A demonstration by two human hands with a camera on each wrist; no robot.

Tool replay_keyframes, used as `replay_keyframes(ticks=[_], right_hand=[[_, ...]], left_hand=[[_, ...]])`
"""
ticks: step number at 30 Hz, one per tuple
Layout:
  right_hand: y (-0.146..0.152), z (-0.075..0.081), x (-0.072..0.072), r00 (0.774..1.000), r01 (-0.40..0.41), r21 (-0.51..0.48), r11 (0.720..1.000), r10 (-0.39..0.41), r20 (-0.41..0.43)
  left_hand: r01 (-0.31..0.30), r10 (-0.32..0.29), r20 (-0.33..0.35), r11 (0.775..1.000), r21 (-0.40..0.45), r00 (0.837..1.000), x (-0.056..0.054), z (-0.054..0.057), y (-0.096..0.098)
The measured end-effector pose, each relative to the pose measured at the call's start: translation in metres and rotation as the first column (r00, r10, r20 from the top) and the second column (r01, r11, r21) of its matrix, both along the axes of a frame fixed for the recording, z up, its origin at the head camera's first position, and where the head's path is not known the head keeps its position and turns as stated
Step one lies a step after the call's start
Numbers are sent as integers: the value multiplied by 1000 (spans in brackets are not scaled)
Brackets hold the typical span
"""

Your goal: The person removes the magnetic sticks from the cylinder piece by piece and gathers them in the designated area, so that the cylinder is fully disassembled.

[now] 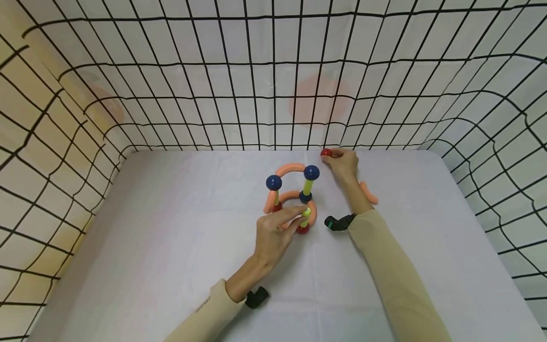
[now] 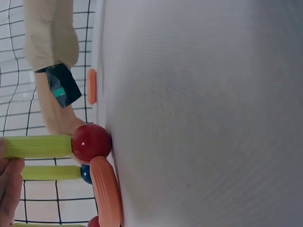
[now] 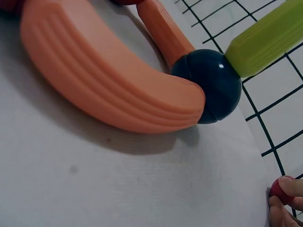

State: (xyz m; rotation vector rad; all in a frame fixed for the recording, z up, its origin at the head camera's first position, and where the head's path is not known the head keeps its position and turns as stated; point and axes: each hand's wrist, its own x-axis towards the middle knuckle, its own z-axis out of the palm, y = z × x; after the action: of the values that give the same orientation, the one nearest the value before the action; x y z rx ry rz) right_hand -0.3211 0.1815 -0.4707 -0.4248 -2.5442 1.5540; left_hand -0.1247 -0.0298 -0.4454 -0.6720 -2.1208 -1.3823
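Observation:
In the head view, a structure of balls and rods stands mid-table, with blue balls (image 1: 274, 182) on top and curved orange rods (image 1: 290, 168) forming an upper and a lower ring. My left hand (image 1: 271, 237) pinches the upper part of an upright yellow-green rod (image 1: 305, 219) at the structure's near side. That rod meets a red ball (image 2: 91, 143) at its foot, clearest in the left wrist view. At the far table edge, my right hand (image 1: 345, 166) pinches another red ball (image 1: 326, 152) in its fingertips, apart from the structure. A lower blue ball (image 3: 210, 85) joins orange and yellow-green rods in the right wrist view.
One loose curved orange rod (image 1: 368, 193) lies on the white tabletop (image 1: 171, 237), beside the right forearm. Black mesh netting (image 1: 273, 95) encloses the back and sides. A dark camera (image 1: 339, 223) is on the right wrist, another (image 1: 258, 298) on the left.

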Motion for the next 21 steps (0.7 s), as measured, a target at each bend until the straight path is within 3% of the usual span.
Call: replay_keyframes(ticks=[12, 21], right_hand=[[2, 0, -7, 1000, 17, -22, 1000, -16, 25], [7, 5, 0, 997, -58, -96, 994, 63, 52]], left_hand=[[8, -8, -6, 1000, 24, 1000, 1, -1, 1], [-10, 10, -6, 1000, 7, 1000, 2, 0, 1]])
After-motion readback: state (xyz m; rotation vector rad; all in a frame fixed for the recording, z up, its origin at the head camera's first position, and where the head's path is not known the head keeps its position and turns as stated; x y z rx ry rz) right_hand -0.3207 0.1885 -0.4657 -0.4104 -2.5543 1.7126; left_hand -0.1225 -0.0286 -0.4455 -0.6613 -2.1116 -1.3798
